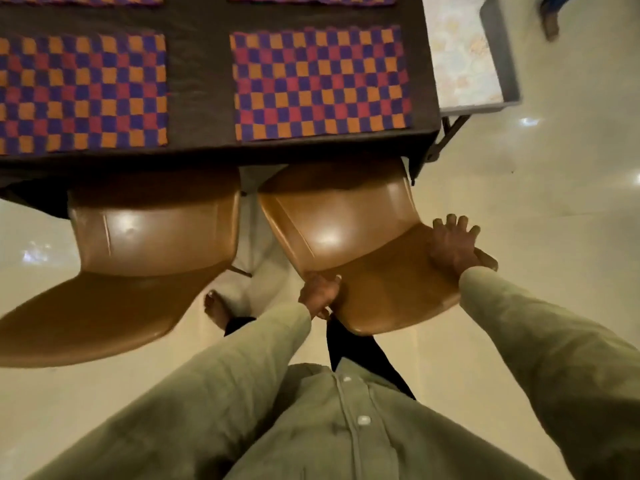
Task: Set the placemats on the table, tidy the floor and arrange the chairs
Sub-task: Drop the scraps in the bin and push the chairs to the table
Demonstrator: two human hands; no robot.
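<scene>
Two brown plastic chairs stand at the near edge of the dark-covered table (201,81). The right chair (346,216) sits skewed, its seat partly under the table. My left hand (320,292) grips the left end of its backrest, fingers curled over the edge. On the right end of that backrest lies my right hand (453,244), its fingers spread. The left chair (152,237) is beside it, untouched. Checked purple, orange and red placemats lie flat on the table, one (322,81) ahead of the right chair and another (79,91) ahead of the left chair.
A grey tray-like stand (509,64) with a pale patterned surface adjoins the table's right end. The pale glossy floor (536,202) spreads to the right. My bare foot (216,306) stands between the chairs. Another person's foot (550,19) shows at the top right.
</scene>
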